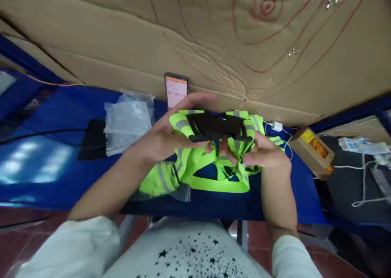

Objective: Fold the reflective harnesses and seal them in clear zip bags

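Backing blue tabletop [84, 184] and straps [218, 184]: cardboard [122, 35] (red-lined).

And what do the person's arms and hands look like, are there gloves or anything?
No gloves: the left hand and right hand are bare, with no watch showing. Loose, plain white sleeves leave both forearms uncovered.

A phone [176, 91] sits behind the straps [190, 163].

One buckle [218, 126], one lit phone [177, 89] and one carton [312, 152] show.
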`<state>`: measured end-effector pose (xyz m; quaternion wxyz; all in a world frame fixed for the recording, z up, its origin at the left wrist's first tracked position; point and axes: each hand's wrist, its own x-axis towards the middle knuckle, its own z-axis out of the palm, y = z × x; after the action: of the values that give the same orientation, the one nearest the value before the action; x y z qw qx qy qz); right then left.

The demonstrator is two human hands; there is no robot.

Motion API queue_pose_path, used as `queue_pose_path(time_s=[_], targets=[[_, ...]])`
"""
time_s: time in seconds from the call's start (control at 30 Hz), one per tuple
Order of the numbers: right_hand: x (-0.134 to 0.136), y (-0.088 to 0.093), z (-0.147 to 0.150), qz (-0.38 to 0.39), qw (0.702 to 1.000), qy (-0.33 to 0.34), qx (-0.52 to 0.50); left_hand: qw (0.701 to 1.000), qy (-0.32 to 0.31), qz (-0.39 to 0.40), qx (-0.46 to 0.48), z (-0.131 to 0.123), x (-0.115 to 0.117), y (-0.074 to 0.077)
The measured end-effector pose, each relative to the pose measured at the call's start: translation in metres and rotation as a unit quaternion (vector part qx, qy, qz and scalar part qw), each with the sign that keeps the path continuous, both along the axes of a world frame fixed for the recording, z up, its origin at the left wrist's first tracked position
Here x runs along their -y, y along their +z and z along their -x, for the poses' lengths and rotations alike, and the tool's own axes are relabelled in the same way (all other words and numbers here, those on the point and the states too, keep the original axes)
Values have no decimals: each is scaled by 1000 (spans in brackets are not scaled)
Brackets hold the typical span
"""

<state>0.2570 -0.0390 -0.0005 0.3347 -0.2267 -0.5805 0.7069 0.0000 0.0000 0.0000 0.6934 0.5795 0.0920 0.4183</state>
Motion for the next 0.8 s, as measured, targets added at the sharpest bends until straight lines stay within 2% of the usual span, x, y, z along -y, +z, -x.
queue_pose_path(time_s=[0.13, 0.3, 0.37, 0.5, 0.63, 0.7, 0.8], targets=[[4, 0, 9, -13, 996, -85, 40, 999, 13, -26, -43, -2, 4, -4], [6, 1, 16, -27, 980, -194, 34, 990, 118, -31, -76, -9, 5, -6], [6, 2, 18, -43, 972, -230, 33, 989, 121, 0, -81, -13, 4, -7], [8, 0, 20, -68, 957, -277, 60, 993, 69, 79, -57, -19, 3, -9], [9, -4, 21, -97, 950, -287, 73, 989, 28, 141, -46, -17, 4, -7], [9, -4, 20, -118, 943, -300, 81, 983, -18, 180, -29, -15, 4, -6], [9, -4, 15, -142, 938, -303, 87, 972, -132, 194, -12, -11, 0, -5]])
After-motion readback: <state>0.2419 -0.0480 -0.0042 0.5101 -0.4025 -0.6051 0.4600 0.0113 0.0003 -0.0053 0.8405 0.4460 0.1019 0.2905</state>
